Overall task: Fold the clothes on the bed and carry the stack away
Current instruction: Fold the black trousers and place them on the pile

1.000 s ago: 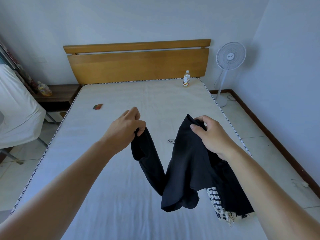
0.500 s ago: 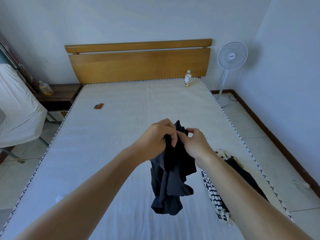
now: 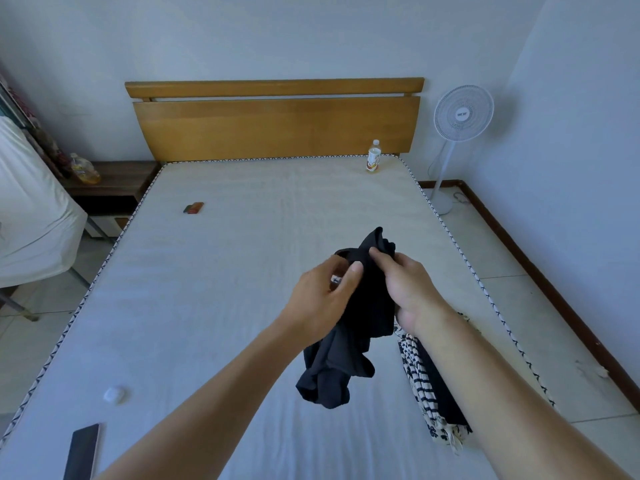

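Frame centre: left hand point(image 3: 320, 299) and right hand point(image 3: 407, 287) both pinch bunched black fabric garment point(image 3: 356, 327) above white mattress point(image 3: 221, 306); clear plastic bottle point(image 3: 373, 161), amber liquid inside, upper right.

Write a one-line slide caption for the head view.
Both hands, left and right, hold a black garment above the bed.

Flat black rectangular device point(image 3: 82, 452) at bed's near left corner: cut off by bottom edge. Striped black-and-white folded cloth point(image 3: 420, 382) by bed's right edge: partly hidden behind right forearm. Small white round object point(image 3: 115, 394) near left edge: too blurred to ID. Bottle label point(image 3: 373, 161) at headboard edge: unreadable.
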